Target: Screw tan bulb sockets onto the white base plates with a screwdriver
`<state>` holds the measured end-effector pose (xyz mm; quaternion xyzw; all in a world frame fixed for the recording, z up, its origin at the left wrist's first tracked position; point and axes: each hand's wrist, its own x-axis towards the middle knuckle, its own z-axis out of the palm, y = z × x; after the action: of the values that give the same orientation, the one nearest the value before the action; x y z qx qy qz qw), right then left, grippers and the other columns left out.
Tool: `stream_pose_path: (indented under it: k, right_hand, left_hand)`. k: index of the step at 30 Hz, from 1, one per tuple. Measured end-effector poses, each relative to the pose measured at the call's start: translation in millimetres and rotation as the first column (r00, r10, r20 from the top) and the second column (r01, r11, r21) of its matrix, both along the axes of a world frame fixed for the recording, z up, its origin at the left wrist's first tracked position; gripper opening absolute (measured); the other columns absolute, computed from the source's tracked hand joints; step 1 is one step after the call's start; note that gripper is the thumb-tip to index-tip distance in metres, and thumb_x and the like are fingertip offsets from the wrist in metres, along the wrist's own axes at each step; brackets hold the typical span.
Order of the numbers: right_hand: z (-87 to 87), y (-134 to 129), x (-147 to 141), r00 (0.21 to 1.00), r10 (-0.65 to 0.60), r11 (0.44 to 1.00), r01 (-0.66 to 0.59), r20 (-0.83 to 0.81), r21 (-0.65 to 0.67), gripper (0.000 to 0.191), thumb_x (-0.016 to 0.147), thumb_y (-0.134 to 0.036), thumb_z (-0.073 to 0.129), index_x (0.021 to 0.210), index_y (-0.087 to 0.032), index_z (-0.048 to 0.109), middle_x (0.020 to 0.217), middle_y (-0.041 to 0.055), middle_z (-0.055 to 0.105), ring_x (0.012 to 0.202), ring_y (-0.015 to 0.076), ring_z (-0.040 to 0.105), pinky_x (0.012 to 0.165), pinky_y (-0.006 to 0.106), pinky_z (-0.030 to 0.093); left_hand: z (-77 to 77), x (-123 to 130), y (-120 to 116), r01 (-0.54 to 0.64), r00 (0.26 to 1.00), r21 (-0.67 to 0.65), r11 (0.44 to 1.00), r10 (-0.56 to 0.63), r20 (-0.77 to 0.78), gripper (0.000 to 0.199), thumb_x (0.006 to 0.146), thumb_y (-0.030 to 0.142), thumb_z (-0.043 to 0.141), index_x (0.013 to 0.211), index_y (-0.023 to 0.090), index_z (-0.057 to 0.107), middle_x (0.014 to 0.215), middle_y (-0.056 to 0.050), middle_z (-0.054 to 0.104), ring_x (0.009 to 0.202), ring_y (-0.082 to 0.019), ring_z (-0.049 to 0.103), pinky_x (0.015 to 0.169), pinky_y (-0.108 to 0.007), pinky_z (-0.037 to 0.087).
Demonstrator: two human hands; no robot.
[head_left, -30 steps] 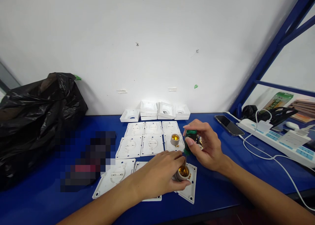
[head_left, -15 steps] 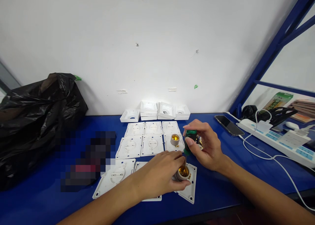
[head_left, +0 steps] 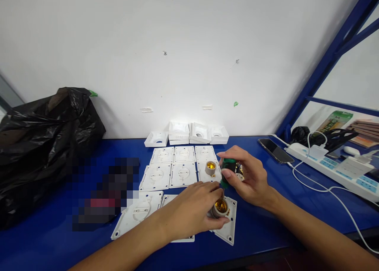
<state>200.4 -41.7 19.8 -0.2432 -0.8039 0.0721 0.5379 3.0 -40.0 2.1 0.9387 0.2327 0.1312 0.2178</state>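
My right hand (head_left: 247, 176) is closed around a short screwdriver (head_left: 228, 172) with a green and black handle, its shaft pointing down into a lamp socket (head_left: 220, 208). The socket has a pale body and a brass-coloured threaded inside. My left hand (head_left: 198, 207) grips the socket's side, thumb in front and fingers behind, over a white square base plate (head_left: 229, 227). Just behind, a second lamp socket (head_left: 210, 168) sits upright on another plate. The screwdriver's tip is lost inside the socket.
Several white base plates (head_left: 156, 177) lie in rows on the blue table (head_left: 260, 239). White square covers (head_left: 179, 133) are stacked by the wall. A black plastic bag (head_left: 50, 144) is at left; a phone (head_left: 275, 150) and a power strip (head_left: 334, 168) with cables are at right.
The fingers of my right hand have shifted slightly on the screwdriver handle, the index finger now stretched further out. My left hand and the socket have stayed put.
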Motion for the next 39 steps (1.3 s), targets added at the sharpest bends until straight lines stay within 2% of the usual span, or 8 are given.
stream_pose_path:
  k: [6,13,22,26,29,32,36,39]
  right_hand:
    - [4.8,-4.5,-0.2,0.999,0.027,1.000,-0.027,0.024,-0.012,0.038,0.099,-0.014,0.052,0.135,-0.023,0.061,0.088,0.0040,0.066,0.076,0.0185,0.060,0.063,0.036,0.048]
    - [-0.8,2.0,-2.8,0.994,-0.060,0.995,0.067,-0.090,0.075,0.035,0.084,-0.010,0.076,0.113,-0.024,0.064,0.085,-0.0009,0.065,0.065,0.0139,0.047,0.057,0.031,0.039]
    - [-0.1,-2.9,-2.2,0.999,0.027,1.000,-0.027,0.019,0.008,0.042,0.096,-0.009,0.055,0.136,-0.021,0.057,0.083,0.0010,0.058,0.072,0.0173,0.054,0.062,0.035,0.044]
    - [-3.6,-0.3,-3.3,0.997,-0.061,0.996,0.063,-0.037,0.059,0.040,0.088,-0.010,0.071,0.124,-0.024,0.060,0.087,-0.0003,0.058,0.069,0.0149,0.049,0.061,0.033,0.041]
    - [-9.0,0.6,-3.9,0.991,-0.085,0.994,0.091,-0.103,0.058,0.049,0.083,-0.010,0.078,0.124,-0.025,0.058,0.097,0.0009,0.058,0.071,0.0141,0.050,0.061,0.032,0.043]
    - [-11.3,-1.5,-3.7,0.993,-0.044,0.999,0.044,-0.110,0.000,0.054,0.086,-0.010,0.072,0.134,-0.026,0.052,0.099,0.0021,0.057,0.077,0.0159,0.056,0.061,0.032,0.048]
    - [-6.7,-4.3,-2.1,0.995,0.084,0.994,-0.087,-0.045,-0.072,0.041,0.097,-0.008,0.050,0.135,-0.023,0.054,0.099,0.0057,0.063,0.085,0.0190,0.062,0.066,0.035,0.052]
    - [-3.5,-3.5,-1.7,0.997,0.054,0.997,-0.056,-0.048,-0.045,0.037,0.095,-0.008,0.055,0.129,-0.021,0.058,0.091,0.0034,0.062,0.077,0.0170,0.059,0.062,0.033,0.048]
  left_hand:
    - [0.5,0.6,-0.6,-0.003,1.000,0.003,1.000,0.003,-0.011,0.024,0.090,0.039,0.075,0.095,0.019,0.062,0.102,-0.004,0.068,0.090,-0.024,0.067,0.078,-0.036,0.050]
    - [3.8,0.5,-0.4,0.001,1.000,-0.001,1.000,-0.001,-0.016,0.025,0.090,0.040,0.076,0.094,0.019,0.062,0.102,-0.004,0.068,0.088,-0.024,0.067,0.074,-0.034,0.050]
    - [1.8,1.5,0.1,-0.005,0.999,-0.009,1.000,0.004,-0.035,0.026,0.091,0.041,0.075,0.101,0.019,0.065,0.104,-0.005,0.069,0.092,-0.026,0.067,0.078,-0.036,0.051]
    - [1.1,0.8,0.3,0.007,1.000,0.007,1.000,-0.007,-0.016,0.025,0.090,0.039,0.075,0.099,0.019,0.064,0.106,-0.005,0.069,0.093,-0.025,0.068,0.079,-0.035,0.051]
    - [0.5,0.3,0.1,0.009,1.000,0.006,1.000,-0.009,-0.015,0.026,0.090,0.039,0.076,0.103,0.019,0.065,0.109,-0.006,0.069,0.095,-0.026,0.068,0.080,-0.035,0.052]
    - [-0.8,-0.1,0.4,0.011,1.000,0.003,1.000,-0.011,0.001,0.026,0.091,0.040,0.074,0.105,0.020,0.065,0.109,-0.006,0.069,0.096,-0.026,0.068,0.082,-0.036,0.052]
    - [-1.6,0.4,1.0,0.002,1.000,-0.006,1.000,-0.003,-0.007,0.026,0.091,0.041,0.074,0.104,0.020,0.065,0.105,-0.005,0.069,0.093,-0.026,0.068,0.081,-0.036,0.051]
    - [-0.5,0.7,0.7,-0.002,1.000,-0.011,1.000,0.001,-0.020,0.027,0.091,0.041,0.074,0.106,0.020,0.066,0.106,-0.005,0.069,0.095,-0.026,0.068,0.082,-0.036,0.052]
